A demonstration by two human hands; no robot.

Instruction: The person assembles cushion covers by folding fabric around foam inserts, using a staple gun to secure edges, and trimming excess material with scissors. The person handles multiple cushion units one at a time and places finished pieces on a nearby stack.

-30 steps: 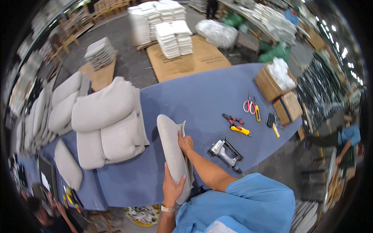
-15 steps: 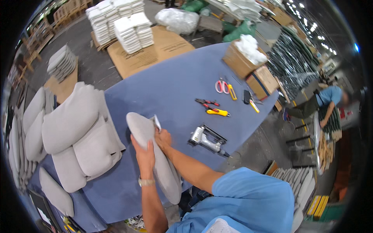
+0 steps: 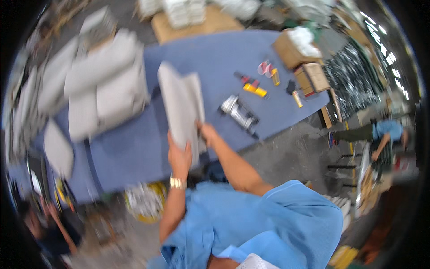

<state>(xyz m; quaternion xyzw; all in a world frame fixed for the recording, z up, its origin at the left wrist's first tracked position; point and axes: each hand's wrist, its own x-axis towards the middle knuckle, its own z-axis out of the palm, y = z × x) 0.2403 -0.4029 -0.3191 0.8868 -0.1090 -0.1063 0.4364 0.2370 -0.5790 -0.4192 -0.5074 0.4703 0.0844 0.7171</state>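
A light-grey fabric-covered cushion panel (image 3: 172,96) stands tilted on its edge above the blue table, a fold or flap showing along its right side. My left hand (image 3: 180,157), with a gold-coloured watch at the wrist, is closed on its lower left part. Against its right side my right hand (image 3: 206,133) grips the edge; some of its fingers are hidden behind the fabric. To the right of the panel lies a silver and black staple gun (image 3: 238,112). The view is blurred, so fine detail does not show.
Grey padded panels (image 3: 107,85) are piled on the table's left, a single one (image 3: 58,150) nearer. Pliers (image 3: 246,79), a yellow-handled tool (image 3: 255,91), scissors (image 3: 265,68) and a cutter (image 3: 297,98) lie right. Cardboard boxes (image 3: 291,49) stand behind. Co-workers appear at far right (image 3: 387,132) and lower left (image 3: 49,219).
The view has swung, showing more floor and a person at lower left. The panel has turned more upright between my hands, and its folded right side now shows. Both hands keep their hold.
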